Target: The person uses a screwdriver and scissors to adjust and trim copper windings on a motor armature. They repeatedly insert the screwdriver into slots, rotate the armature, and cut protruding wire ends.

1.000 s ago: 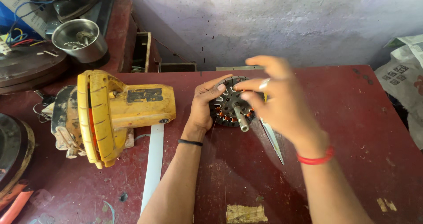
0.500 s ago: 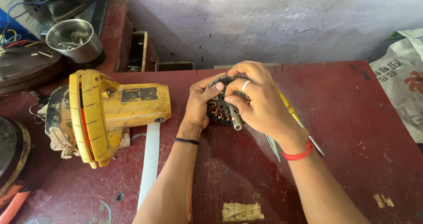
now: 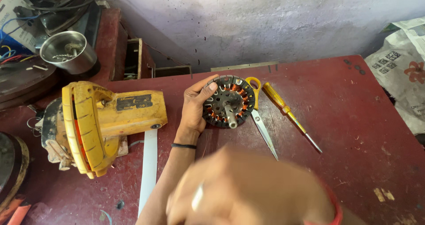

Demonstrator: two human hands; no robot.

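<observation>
Right hand (image 3: 248, 194) — nearest the camera, low in the frame, blurred; a ring shows on one finger and a red band at the wrist, but whether it is open, closed or carrying anything cannot be told. Left hand (image 3: 195, 107) — beyond it, wrapped around the left edge of the motor stator (image 3: 229, 101), thumb on the rim, propping it tilted on the red counter (image 3: 354, 132). Motor stator — round, dark laminated ring with slots, copper windings showing orange between the poles, a short steel shaft standing out of the centre. Risk, as a judgement: held by one hand only and standing on its edge, it could roll or tip toward the tools just beside it, and a knock there might nick the exposed windings. Scissors (image 3: 261, 119), yellow-handled, lie touching or just beside the stator's right edge; a yellow-handled screwdriver (image 3: 290, 115) lies near them, further right. To the left, a yellow power-tool housing (image 3: 106, 119) rests on its side. Farther back left, a steel cup (image 3: 68, 52) and dark cables (image 3: 62, 8); far right, folded newspaper (image 3: 400, 65).
</observation>
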